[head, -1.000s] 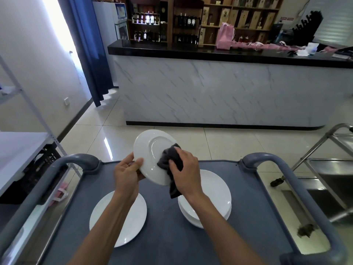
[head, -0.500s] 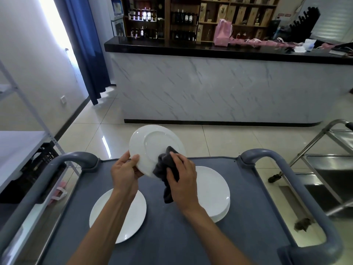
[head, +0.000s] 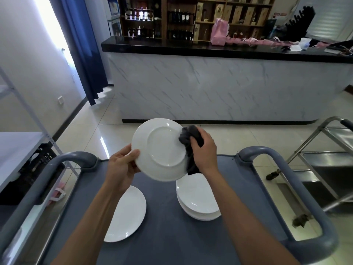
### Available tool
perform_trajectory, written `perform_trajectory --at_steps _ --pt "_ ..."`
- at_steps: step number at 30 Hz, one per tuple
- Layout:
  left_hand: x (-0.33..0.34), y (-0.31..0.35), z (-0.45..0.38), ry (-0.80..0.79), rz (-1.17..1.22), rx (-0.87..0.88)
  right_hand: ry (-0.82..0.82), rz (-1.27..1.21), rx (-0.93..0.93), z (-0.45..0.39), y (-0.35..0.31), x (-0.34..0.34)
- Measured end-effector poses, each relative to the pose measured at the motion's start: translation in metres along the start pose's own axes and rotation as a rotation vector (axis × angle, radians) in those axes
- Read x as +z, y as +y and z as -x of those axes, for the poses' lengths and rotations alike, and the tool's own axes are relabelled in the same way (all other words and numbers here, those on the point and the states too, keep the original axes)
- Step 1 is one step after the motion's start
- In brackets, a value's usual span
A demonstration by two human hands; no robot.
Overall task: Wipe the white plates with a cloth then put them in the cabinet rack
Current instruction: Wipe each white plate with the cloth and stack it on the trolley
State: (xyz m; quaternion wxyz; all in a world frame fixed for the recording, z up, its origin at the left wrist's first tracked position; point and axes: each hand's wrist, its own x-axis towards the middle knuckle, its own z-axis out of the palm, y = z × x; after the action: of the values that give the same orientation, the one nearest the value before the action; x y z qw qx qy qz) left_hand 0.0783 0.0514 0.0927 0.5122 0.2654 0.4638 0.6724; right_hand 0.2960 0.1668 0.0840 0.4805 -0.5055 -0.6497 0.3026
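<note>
My left hand [head: 122, 165] grips the left rim of a white plate [head: 158, 150], held up above the grey cart [head: 168, 236] with its underside and foot ring facing me. My right hand [head: 203, 150] holds a bunched dark grey cloth [head: 189, 138] against the plate's right edge, and the cloth's tail hangs down behind the rim. A single white plate [head: 128, 213] lies on the cart at the left. A stack of white plates [head: 198, 199] sits on the cart at the right, partly hidden by my right forearm.
Raised grey handles [head: 282, 169] frame the cart on both sides. A marble-fronted bar counter [head: 210, 87] stands across the floor ahead. A steel trolley [head: 324, 169] is at the right, a metal shelf unit [head: 21, 146] at the left.
The plate has been turned over so its underside faces me and lifted a little. The cloth moved from the plate's lower right to its upper right edge.
</note>
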Motion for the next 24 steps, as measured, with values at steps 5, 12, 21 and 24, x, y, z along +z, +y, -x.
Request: perform_trajectory --at_steps 5,12,21,24 --pt "0.000 0.006 0.002 -0.077 -0.097 -0.005 0.012 0.006 -0.006 -0.016 -0.014 -0.002" --pt "0.004 0.003 0.003 -0.120 -0.170 0.000 -0.088 0.139 -0.134 -0.026 -0.038 0.009" --pt "0.010 -0.011 0.000 -0.080 -0.135 -0.011 -0.178 0.189 -0.307 0.025 -0.050 0.042" --pt "0.010 -0.015 0.001 -0.070 -0.129 -0.015 -0.147 0.133 -0.256 0.032 -0.039 0.038"
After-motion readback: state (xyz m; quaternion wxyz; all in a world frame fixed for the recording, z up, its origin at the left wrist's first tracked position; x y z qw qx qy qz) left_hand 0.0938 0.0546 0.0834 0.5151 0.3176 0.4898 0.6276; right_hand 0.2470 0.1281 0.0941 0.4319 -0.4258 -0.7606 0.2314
